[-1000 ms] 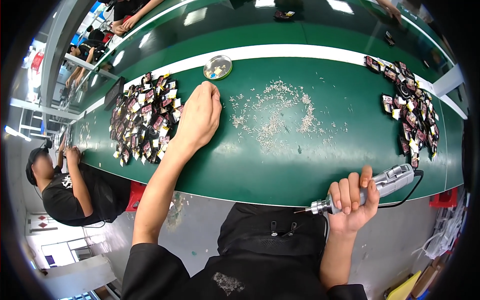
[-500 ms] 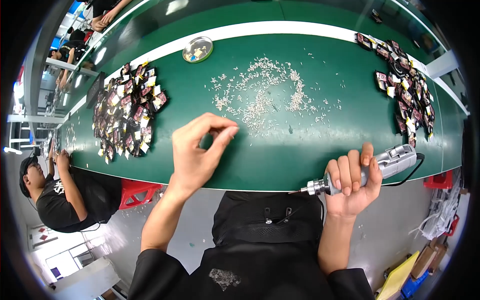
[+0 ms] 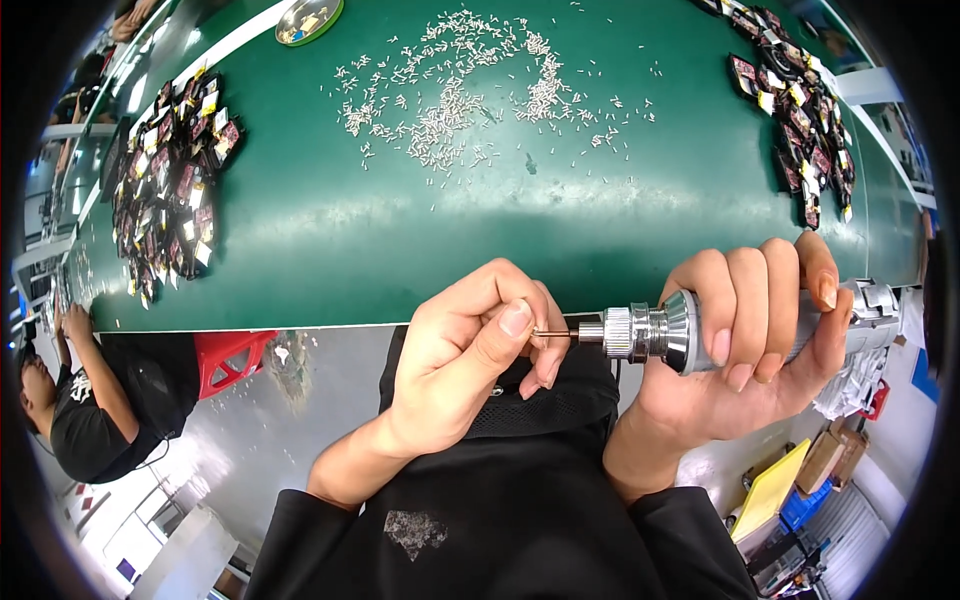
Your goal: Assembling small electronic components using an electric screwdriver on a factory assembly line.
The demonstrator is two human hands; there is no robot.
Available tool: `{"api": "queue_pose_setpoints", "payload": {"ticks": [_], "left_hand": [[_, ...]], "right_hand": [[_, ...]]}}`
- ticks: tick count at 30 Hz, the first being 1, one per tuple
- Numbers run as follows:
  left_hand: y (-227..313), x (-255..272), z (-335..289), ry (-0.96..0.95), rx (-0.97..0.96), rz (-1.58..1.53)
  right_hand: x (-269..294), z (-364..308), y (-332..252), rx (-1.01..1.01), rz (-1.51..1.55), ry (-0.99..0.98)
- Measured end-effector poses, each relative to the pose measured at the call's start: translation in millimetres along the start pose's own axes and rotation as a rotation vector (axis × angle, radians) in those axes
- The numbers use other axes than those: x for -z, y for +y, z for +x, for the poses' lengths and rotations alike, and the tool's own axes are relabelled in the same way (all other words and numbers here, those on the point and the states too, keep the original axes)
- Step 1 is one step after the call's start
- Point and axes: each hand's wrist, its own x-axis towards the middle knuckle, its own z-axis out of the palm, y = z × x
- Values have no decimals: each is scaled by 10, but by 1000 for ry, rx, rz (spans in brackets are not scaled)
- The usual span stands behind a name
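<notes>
In my right hand (image 3: 745, 330) is a silver-grey electric screwdriver (image 3: 682, 328), held nearly level at the table's near edge with its chuck toward the left. Its thin bit (image 3: 557, 333) reaches the fingertips of my left hand (image 3: 478, 350). There, thumb and forefinger are pinched together around the bit's tip; whatever small piece sits between them is hidden. Beyond both hands, many small silvery, screw-like pieces (image 3: 445, 118) lie loosely scattered on the green table (image 3: 420, 255).
Black parts with white tags are heaped at the left (image 3: 170, 185), and more such parts (image 3: 795, 120) at the right. A round dish (image 3: 308, 20) with small pieces stands far left. At left, a person in black (image 3: 100, 410) sits near a red stool (image 3: 225, 360). Boxes (image 3: 822, 460) stand lower right.
My left hand has come from beside the scattered pieces down to the bit's tip, still pinched. The screwdriver is raised closer and held more level. The whole view has shifted.
</notes>
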Motion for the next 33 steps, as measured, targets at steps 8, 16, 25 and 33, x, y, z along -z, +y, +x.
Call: {"api": "queue_pose_setpoints", "payload": {"ticks": [8, 16, 25, 33], "left_hand": [[-31, 12, 14, -29, -11, -36], [-56, 13, 25, -46, -11, -83], [-70, 1, 20, -53, -30, -51], [-14, -91, 4, 14, -126, 175]], "right_hand": [[34, 3, -39, -6, -16, 21], [52, 8, -46, -15, -12, 48], [59, 4, -53, -1, 17, 63], [51, -15, -72, 16, 38, 67]]}}
